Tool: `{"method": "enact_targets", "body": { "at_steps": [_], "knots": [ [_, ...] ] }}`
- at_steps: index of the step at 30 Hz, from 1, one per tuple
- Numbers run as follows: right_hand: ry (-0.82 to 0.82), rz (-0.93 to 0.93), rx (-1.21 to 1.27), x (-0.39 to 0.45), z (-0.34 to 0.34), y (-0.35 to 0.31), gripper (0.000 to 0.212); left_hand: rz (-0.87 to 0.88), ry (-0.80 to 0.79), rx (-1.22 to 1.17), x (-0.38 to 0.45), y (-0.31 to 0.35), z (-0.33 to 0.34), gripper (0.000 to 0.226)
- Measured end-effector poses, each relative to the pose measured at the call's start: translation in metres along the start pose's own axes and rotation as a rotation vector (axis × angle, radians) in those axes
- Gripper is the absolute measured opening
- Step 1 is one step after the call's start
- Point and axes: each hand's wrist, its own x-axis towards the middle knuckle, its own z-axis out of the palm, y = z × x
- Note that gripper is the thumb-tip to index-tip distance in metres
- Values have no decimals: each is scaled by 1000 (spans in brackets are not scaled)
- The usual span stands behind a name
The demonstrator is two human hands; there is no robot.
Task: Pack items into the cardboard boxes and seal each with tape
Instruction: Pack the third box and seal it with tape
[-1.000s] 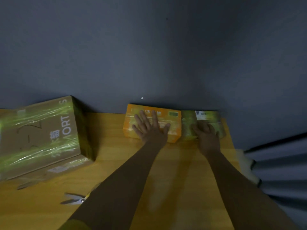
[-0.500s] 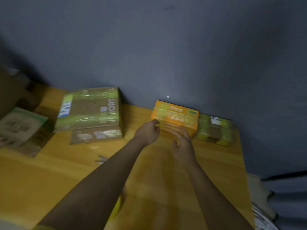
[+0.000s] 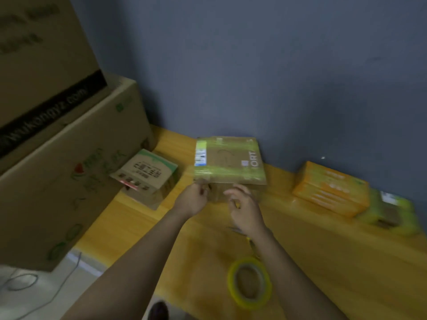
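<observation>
A brown cardboard box (image 3: pixel 228 162) wrapped in yellowish tape stands on the wooden table (image 3: pixel 323 262) against the wall. My left hand (image 3: pixel 193 199) is at its front left corner with curled fingers; blur hides whether it grips the box. In front of the box's near face my right hand (image 3: pixel 245 206) hovers with loosely curled fingers and holds nothing. A roll of clear yellow tape (image 3: pixel 249 282) lies flat near the table's front edge. Scissors (image 3: pixel 250 242) lie mostly hidden under my right wrist.
An orange box (image 3: pixel 330 188) and a small green-taped box (image 3: pixel 390 211) sit at the right by the wall. A small printed carton (image 3: pixel 145 176) leans at the left. Two big cardboard boxes (image 3: pixel 69 169) are stacked beyond the table's left end.
My view has swung left. Both hands left the orange box and the small green-taped box and moved left to the taped brown box. The tape roll has come into view.
</observation>
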Motion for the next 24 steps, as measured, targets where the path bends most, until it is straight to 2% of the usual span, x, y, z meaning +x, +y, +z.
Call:
{"method": "enact_targets", "body": {
  "at_steps": [3, 8, 10, 13, 15, 17, 21, 24],
  "knots": [
    [-17, 10, 14, 18, 51, -45, 23, -17, 20, 27, 4, -54, -46, 32],
    [-207, 45, -88, 35, 130, -101, 29, -9, 66, 130, 9, -128, -106, 29],
    [-261, 30, -151, 43, 160, -114, 40, -20, 75, 138, 14, -152, -121, 31],
    [-276, 43, -255, 59, 195, -123, 70, -80, 131, 91, 20, -177, -136, 24],
    [-296, 20, -409, 71, 214, -127, 86, -146, 102, 75, 25, -189, -139, 19],
    [-309, 0, -534, 85, 230, -127, 93, -192, 60, 75, 28, -200, -139, 18],
    [-362, 61, -684, 108, 250, -126, 71, -215, 47, 87, 33, -216, -134, 17],
    [-396, 106, -695, 122, 246, -130, 57, -247, 40, 102, 32, -219, -132, 19]
  ]
}}
